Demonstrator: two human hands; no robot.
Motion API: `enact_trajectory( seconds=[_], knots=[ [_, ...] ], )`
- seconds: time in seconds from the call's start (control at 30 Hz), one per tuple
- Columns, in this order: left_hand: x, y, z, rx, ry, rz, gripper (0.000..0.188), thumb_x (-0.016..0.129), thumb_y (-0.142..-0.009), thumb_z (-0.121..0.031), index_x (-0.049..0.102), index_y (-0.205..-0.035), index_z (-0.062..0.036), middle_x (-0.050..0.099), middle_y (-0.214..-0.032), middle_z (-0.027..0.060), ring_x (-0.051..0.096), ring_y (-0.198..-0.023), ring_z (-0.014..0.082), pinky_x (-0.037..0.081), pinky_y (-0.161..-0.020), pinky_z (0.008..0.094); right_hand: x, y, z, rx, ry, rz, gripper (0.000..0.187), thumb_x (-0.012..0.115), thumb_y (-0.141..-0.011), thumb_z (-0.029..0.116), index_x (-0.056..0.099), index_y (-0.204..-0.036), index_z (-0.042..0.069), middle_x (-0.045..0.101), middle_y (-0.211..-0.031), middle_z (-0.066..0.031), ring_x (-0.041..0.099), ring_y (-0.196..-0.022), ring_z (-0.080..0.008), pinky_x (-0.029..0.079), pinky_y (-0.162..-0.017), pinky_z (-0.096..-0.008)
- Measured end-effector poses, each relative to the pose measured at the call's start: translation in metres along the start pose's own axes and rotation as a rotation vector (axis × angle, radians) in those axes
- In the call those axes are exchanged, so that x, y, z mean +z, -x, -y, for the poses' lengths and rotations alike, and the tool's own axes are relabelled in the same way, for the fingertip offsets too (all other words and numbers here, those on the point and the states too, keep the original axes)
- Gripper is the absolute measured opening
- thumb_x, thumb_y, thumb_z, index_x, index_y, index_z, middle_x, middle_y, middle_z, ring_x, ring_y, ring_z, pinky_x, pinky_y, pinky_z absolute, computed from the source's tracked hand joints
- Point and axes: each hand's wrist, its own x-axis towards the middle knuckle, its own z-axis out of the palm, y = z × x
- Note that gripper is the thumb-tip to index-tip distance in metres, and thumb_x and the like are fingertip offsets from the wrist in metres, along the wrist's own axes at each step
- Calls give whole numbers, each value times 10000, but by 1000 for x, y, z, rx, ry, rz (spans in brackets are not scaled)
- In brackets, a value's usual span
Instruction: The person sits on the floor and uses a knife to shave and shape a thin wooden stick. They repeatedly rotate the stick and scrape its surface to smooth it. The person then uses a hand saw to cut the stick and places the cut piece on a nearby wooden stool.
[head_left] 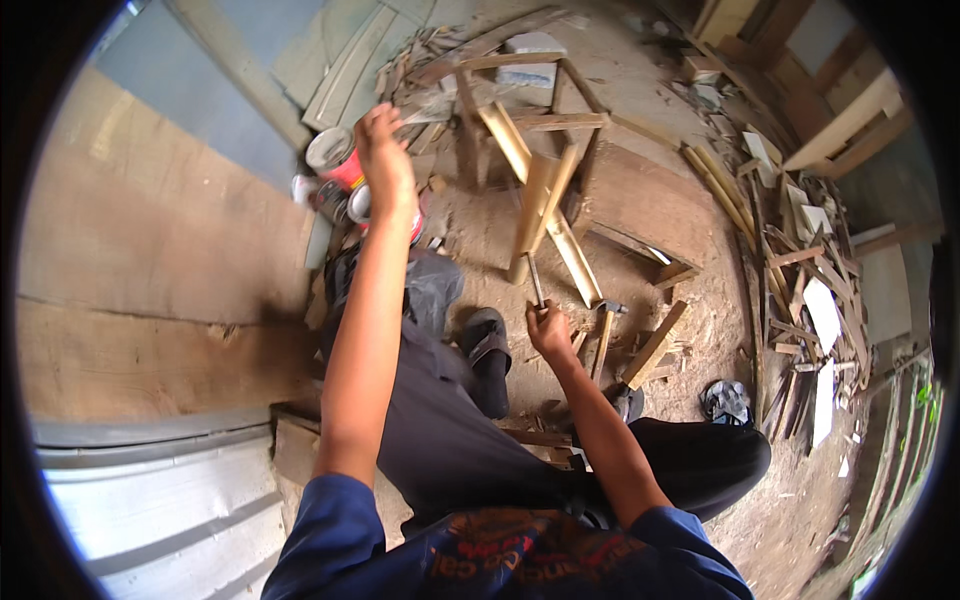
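Note:
My left hand (383,150) is raised at the upper left, above some paint cans. Its loosely bent fingers are slightly apart, with nothing visible in them. Near the middle, my right hand (549,331) is closed around a slim metal tool (536,280), perhaps a chisel. The tool's far end meets the lower end of an upright wooden piece (533,205). A long, pale wooden strip (574,258) runs slantwise past that piece and leans on a wooden frame (565,122). Just right of my right hand, a hammer (604,340) stands with its dark head up.
A white-rimmed can (330,150) is by the left wall. Beyond the strip lies a wooden panel (640,205). Scrap wood (815,290) is heaped along the right side, with a short wood block (656,345) nearer. My shod foot (487,335) rests on the dusty floor.

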Motion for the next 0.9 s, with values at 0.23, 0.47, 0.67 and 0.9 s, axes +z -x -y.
enact_trajectory(
  seconds=[0.23,0.47,0.67,0.9],
  knots=[
    [-12,12,-11,-59,11,-19,437,426,-991,-395,516,-1260,-63,575,-1222,84,518,-1150,195,406,-944,396,-21,-3,67,-51,-53,3,335,648,-899,280,570,-888,-46,616,-656,-232,673,-678,-383,507,-597,-424],
    [-12,10,-8,-67,20,-28,450,426,-986,-415,526,-1242,-58,585,-1215,92,531,-1133,206,406,-944,404,3,15,0,-63,-67,-63,227,645,-902,189,567,-867,-21,604,-588,-179,612,-557,-230,465,-520,-374],
    [-18,6,-4,-92,10,-45,471,409,-991,-424,513,-1269,-57,579,-1231,92,530,-1139,207,410,-928,388,-1,-9,2,8,66,26,375,642,-904,283,556,-764,-54,554,-558,-207,554,-503,-246,441,-528,-428],
    [-16,11,-13,-21,5,-33,444,408,-991,-397,526,-1246,-53,593,-1195,89,544,-1115,194,424,-905,378,-21,-10,68,-129,-107,-107,365,627,-933,266,550,-751,-40,517,-485,-112,461,-413,-145,361,-418,-351]
  ],
)
